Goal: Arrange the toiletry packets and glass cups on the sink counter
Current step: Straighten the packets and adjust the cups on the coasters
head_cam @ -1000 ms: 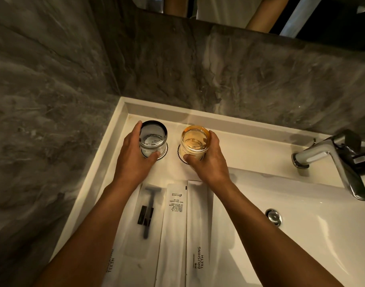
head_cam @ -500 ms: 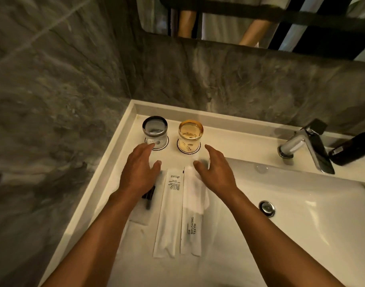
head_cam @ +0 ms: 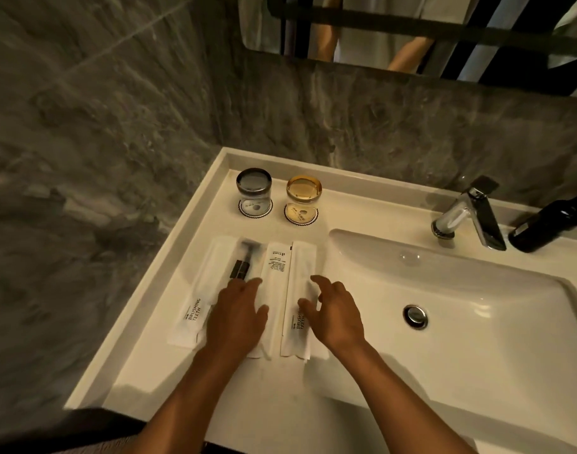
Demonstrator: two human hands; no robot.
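Head view: both open, empty hands, left hand point(head_cam: 236, 317) and right hand point(head_cam: 334, 314), over packets point(head_cam: 275, 273), faucet point(head_cam: 467, 214) well apart.

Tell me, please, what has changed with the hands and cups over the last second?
Both hands let go of the cups and drew back toward the person: the left hand now rests over the razor packet, and the right hand is open over the toothbrush packet. The grey cup and amber cup stayed on their coasters.

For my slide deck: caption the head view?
Both hands over white toiletry packets; grey and amber cups stand on coasters behind.
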